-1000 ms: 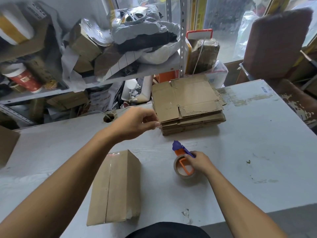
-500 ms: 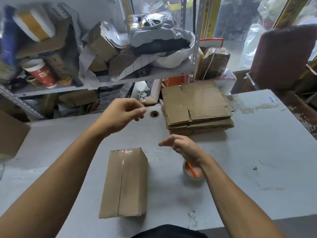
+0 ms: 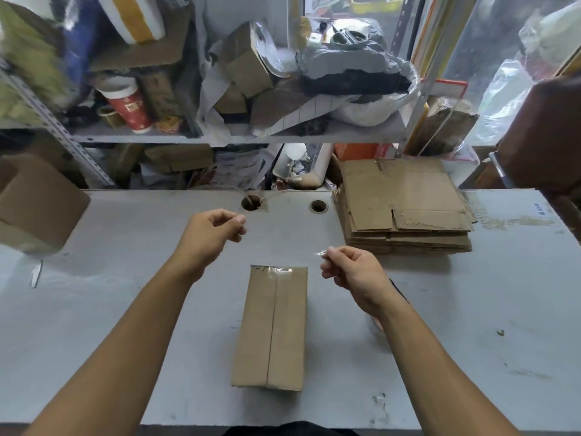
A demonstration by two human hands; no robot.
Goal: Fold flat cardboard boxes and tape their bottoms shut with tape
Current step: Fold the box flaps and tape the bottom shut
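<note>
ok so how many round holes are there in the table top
2. One hole is at the table's far edge, just beyond the left hand; the other hole is to its right, beside the flat cardboard stack, which may hide more.

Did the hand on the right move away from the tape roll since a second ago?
Yes. The right hand let go of the tape roll, rose and now pinches a clear tape strip above the table, just right of the folded box.

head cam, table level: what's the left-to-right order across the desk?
Brown box at the left edge → left hand → folded box → right hand → stack of flat cardboard.
</note>
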